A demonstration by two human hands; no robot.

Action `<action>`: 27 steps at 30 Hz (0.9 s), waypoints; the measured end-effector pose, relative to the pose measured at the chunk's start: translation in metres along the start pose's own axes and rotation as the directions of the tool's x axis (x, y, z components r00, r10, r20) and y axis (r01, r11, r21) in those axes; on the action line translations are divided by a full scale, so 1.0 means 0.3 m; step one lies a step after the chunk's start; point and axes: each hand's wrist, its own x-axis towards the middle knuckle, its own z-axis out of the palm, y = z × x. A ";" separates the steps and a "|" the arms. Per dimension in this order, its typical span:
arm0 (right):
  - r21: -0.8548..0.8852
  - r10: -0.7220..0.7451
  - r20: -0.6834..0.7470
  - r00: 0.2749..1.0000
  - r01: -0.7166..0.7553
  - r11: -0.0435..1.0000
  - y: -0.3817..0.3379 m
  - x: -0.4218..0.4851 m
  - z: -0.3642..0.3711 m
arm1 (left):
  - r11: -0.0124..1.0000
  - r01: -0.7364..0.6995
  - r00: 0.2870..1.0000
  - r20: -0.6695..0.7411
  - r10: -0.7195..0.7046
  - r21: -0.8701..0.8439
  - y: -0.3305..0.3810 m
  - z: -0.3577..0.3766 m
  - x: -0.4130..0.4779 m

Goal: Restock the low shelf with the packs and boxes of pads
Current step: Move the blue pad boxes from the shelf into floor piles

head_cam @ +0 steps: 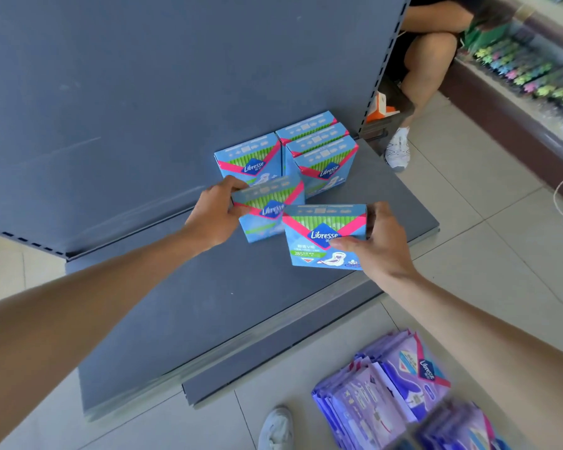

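The boxes are light blue card with a pink V-shaped band, a field of green stripes above it and a dark blue diamond bearing white "Libresse" lettering; the lower front shows a drawing of a pad. Four standing boxes (320, 157) are already on the low grey shelf (208, 303), set upright against its back panel near the right end: one on the left and a row of three beside it, one behind another, touching. The left hand (215, 212) holds a motion-blurred box (270, 211) by its left edge, thumb on the top corner and fingers (234, 206) curled round the side, clamped on the card. This box sits directly in front of the left standing one and hides its lower part; whether its base touches the shelf cannot be told. The right hand (382, 245) holds a sharper box (322, 237) upright and facing the camera, just right of the blurred box and overlapping its corner. The thumb lies across the front face below the logo, while the other fingers wrap behind the right edge, pinching it firmly. It hangs over the middle of the shelf, nearer the front lip. On the tiled floor (468, 222) to the lower right lies a heap of purple packs (387, 391) with the same logo, well apart from both hands.
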 end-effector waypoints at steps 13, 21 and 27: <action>0.328 0.170 0.085 0.982 -0.189 0.926 0.072 -0.174 -0.191 | 0.820 0.251 0.904 0.427 -0.009 -0.514 0.324 0.131 -0.132; 0.521 0.372 0.022 0.928 -0.328 0.788 0.258 -0.419 -0.539 | 0.741 0.252 0.872 0.479 0.105 -0.622 0.626 0.493 -0.368; 0.657 0.520 -0.122 0.845 -0.324 0.680 0.496 -0.709 -0.768 | 0.782 0.277 0.781 0.605 0.154 -0.558 0.855 0.810 -0.606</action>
